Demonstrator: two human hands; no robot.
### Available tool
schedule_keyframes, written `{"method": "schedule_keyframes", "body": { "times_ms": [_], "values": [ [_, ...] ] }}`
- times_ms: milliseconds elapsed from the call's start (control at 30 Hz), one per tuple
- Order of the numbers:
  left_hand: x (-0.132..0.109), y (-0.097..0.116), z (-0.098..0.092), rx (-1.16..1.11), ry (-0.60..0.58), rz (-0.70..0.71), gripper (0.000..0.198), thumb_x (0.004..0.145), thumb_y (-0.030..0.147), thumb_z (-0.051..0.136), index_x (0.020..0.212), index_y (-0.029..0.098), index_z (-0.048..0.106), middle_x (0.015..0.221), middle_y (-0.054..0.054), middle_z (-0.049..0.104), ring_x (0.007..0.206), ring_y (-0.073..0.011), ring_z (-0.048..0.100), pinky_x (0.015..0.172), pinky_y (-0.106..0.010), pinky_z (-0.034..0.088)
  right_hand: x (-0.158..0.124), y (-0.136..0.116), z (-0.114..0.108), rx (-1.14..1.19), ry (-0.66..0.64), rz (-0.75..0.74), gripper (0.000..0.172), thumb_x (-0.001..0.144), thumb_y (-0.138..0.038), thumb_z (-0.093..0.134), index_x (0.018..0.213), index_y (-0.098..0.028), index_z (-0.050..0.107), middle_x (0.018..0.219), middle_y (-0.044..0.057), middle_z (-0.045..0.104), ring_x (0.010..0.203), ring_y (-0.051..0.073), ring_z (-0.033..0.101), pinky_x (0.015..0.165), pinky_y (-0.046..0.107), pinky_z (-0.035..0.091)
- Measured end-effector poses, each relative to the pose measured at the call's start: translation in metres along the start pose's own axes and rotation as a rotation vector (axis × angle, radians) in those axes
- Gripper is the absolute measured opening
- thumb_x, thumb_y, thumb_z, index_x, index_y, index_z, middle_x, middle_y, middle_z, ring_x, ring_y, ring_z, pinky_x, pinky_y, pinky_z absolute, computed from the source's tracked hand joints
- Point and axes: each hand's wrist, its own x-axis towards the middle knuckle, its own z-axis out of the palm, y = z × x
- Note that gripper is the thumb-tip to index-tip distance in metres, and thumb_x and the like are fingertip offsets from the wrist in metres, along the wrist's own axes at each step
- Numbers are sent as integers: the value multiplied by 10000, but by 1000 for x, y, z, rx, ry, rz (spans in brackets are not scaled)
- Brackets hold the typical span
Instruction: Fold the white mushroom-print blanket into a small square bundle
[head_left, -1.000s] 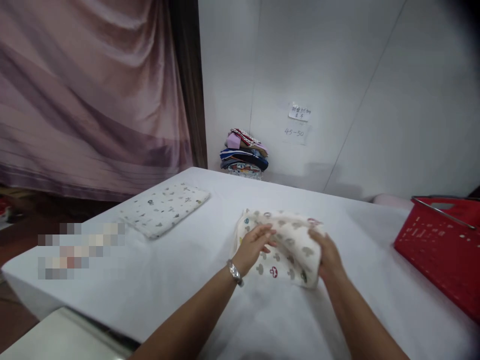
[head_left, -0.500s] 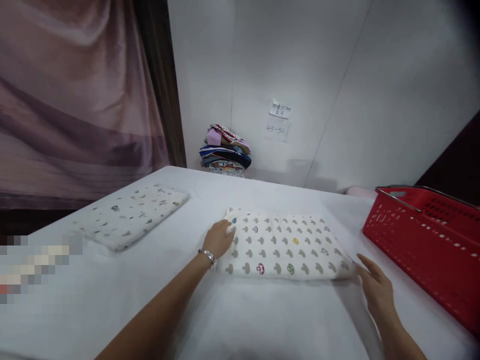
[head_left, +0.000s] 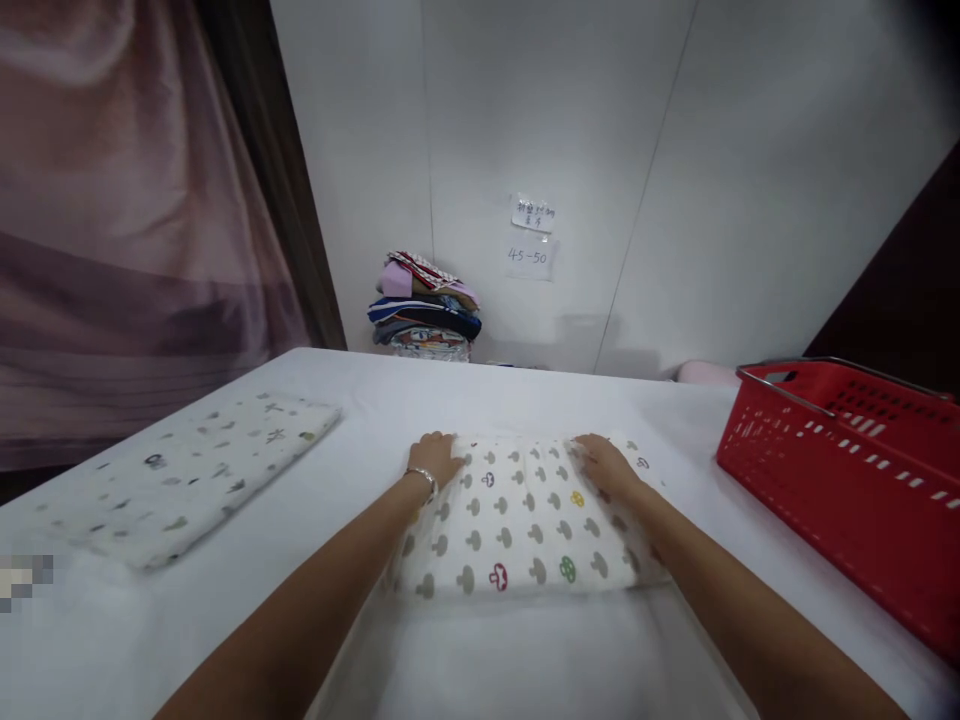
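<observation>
The folded, rectangular white fabric piece printed with grey mushrooms [head_left: 517, 520] lies flat on the white-covered table [head_left: 525, 392]. The left hand [head_left: 436, 461] touches its far left corner, the right hand [head_left: 606, 467] its far right part; I cannot tell whether either pinches. It looks light, soft and floppy, best held by 2 opposite edges.

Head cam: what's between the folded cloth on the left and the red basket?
Head view: between the folded cloth and red basket lies the mushroom-print cloth, left hand at its left edge, right hand on it.
</observation>
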Motion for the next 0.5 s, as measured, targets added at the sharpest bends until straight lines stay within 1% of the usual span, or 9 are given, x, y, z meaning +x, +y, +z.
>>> {"method": "schedule_keyframes", "body": {
  "times_ms": [67,133,200,267,333,400,500],
  "values": [
    [3,0,0,-8,9,31,367,762,354,538,1094,199,557,1103,-96,567,1085,-264,473,886,-371,381,18,-1,8,-23,-34,-13,449,771,-93,424,1194,-181,546,1251,74,539,1212,215,416,999,338,314],
    [2,1,-2,-27,25,73,268,783,300,519,1025,195,570,1077,-72,573,1059,-220,489,874,-308,386,30,-1,12,-56,-58,-13,448,762,-78,441,1187,-173,549,1216,101,559,1185,243,437,967,366,327],
    [-4,3,-7,-49,49,102,198,809,252,476,981,197,555,1068,-52,571,1002,-181,519,823,-265,400,35,-2,10,-88,-63,-22,405,760,-82,456,1140,-148,576,1138,137,592,1104,258,492,929,379,337],
    [-14,6,-15,-67,78,125,177,815,218,445,974,210,524,1047,-35,578,915,-171,554,746,-267,413,35,-3,3,-111,-54,-57,336,763,-93,461,1060,-137,612,1035,137,618,1024,246,521,905,364,333],
    [-28,11,-26,-70,105,173,188,805,197,441,985,223,493,1014,-21,587,840,-174,575,685,-280,407,29,-3,-8,-126,-30,-102,286,774,-100,449,994,-140,626,973,112,623,988,223,517,903,337,318],
    [-46,16,-37,-51,114,242,206,792,191,456,994,229,476,976,-15,594,812,-181,583,663,-286,398,17,-1,-22,-136,-2,-128,255,788,-112,435,958,-142,621,947,94,619,966,207,508,905,319,309],
    [-81,22,-48,-20,93,380,231,778,175,471,1001,232,477,933,-14,600,827,-188,582,676,-289,395,-15,8,-40,-158,75,-160,218,784,-137,452,939,-142,604,928,92,616,930,212,508,911,339,306]
  ]
}}
